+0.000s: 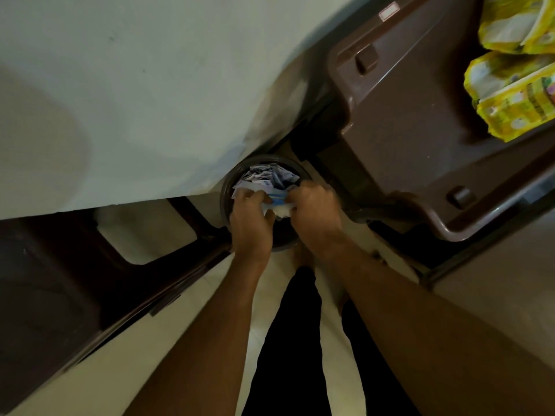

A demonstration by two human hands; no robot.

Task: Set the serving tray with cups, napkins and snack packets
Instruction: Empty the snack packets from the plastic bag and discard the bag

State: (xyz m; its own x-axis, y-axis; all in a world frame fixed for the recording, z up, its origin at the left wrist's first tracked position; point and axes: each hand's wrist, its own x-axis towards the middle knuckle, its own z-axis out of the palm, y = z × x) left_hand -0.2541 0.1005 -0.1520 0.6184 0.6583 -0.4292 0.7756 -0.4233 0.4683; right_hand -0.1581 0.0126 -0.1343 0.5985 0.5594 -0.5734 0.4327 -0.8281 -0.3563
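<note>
Two bare forearms reach down: left hand (251, 219) and right hand (316, 213) both clench a crumpled blue-and-white wrapper (277, 202) over a round dark bin (228, 187). Seems tidying, not setting (yellow snack packets (510, 94) wait on the brown tray (405, 115)). Next: let go, fetch napkins.

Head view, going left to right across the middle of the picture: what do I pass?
White cloth-covered surface → round dark bin stuffed with crumpled paper → left hand → right hand, both gripping a blue-and-white wrapper → brown plastic tray → yellow snack packets.
</note>
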